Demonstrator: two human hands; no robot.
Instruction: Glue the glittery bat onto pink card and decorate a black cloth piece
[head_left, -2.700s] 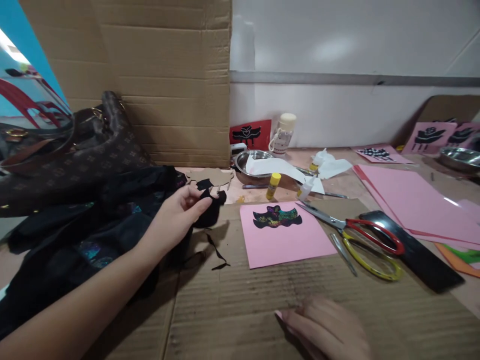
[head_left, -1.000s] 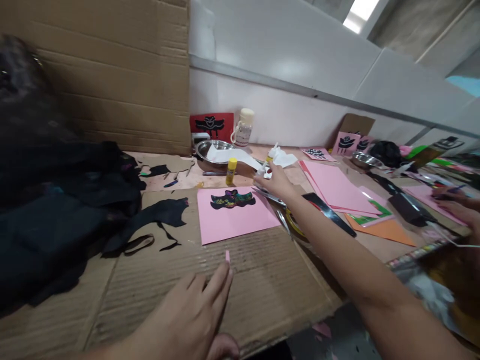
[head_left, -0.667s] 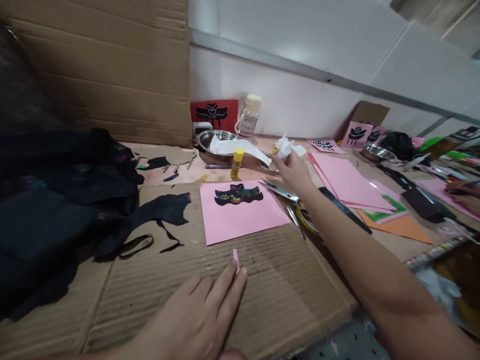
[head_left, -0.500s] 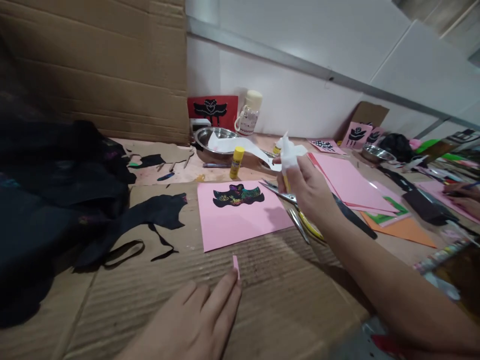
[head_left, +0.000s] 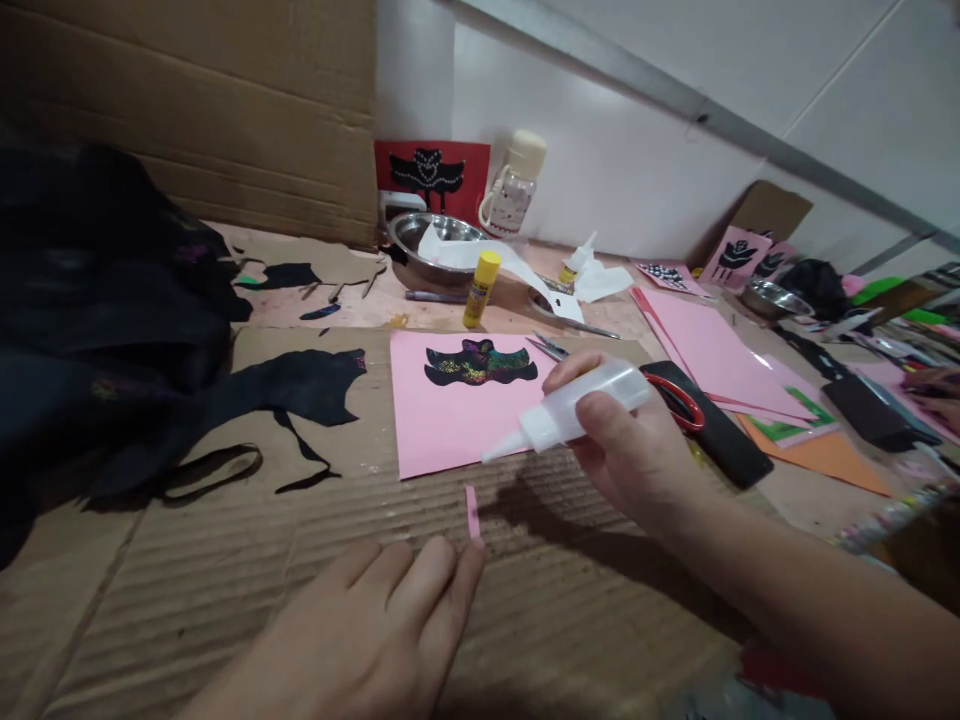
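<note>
My right hand (head_left: 630,440) is closed around a translucent white glue bottle (head_left: 574,400). Its narrow nozzle points down and left, above the near edge of a pink paper sheet (head_left: 442,430). A black cut-out shape (head_left: 480,362) with glittery colours lies on that sheet. In front of the sheet, a thin pink paper strip (head_left: 472,510) rests on the corrugated cardboard (head_left: 300,570). The fingertips of my left hand (head_left: 375,620) hold the strip's near end down, and its other fingers lie low against the cardboard.
Black material (head_left: 112,350) is heaped on the left. A yellow glue stick (head_left: 481,290), a steel bowl (head_left: 405,235) and a small glue bottle (head_left: 576,262) stand behind the sheet. Red-handled scissors (head_left: 679,395) and pink papers (head_left: 720,345) lie right. Another person's hand (head_left: 937,385) shows far right.
My right hand has come nearer from the back of the table, bringing the glue bottle over the pink sheet's edge. White paper it was touching now lies behind. My left hand stays at the strip.
</note>
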